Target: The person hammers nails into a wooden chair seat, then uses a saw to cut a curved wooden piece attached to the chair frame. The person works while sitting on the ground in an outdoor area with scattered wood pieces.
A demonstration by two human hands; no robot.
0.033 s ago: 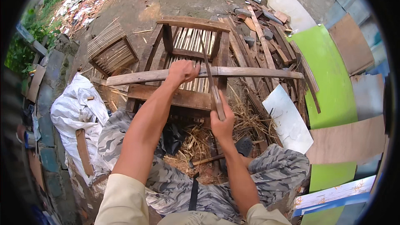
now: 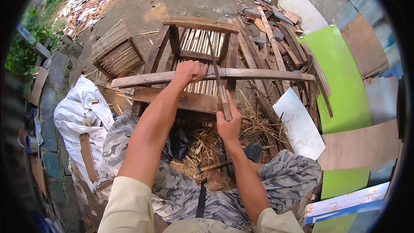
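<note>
A long, weathered strip of wood or bamboo [image 2: 267, 74] lies crosswise over a dark wooden chair-like frame [image 2: 185, 100] with pale slats. My left hand [image 2: 189, 72] is closed around the strip near its middle, pressing it on the frame. In my right hand [image 2: 229, 123] is the wooden handle of a handsaw [image 2: 217, 70]. Its narrow blade points away from me and crosses the strip just right of my left fist. The blade is seen nearly edge-on, so its teeth and any cut beneath cannot be made out.
A smaller slatted piece [image 2: 117, 51] stands at the left, behind a white sack [image 2: 84, 112]. Scrap planks [image 2: 258, 60] are heaped at the right beside a green panel [image 2: 345, 77]. Shavings [image 2: 200, 146] and a hammer-like tool [image 2: 214, 165] lie between my legs.
My right hand and the handsaw have shifted very slightly left. My left hand keeps its hold on the strip.
</note>
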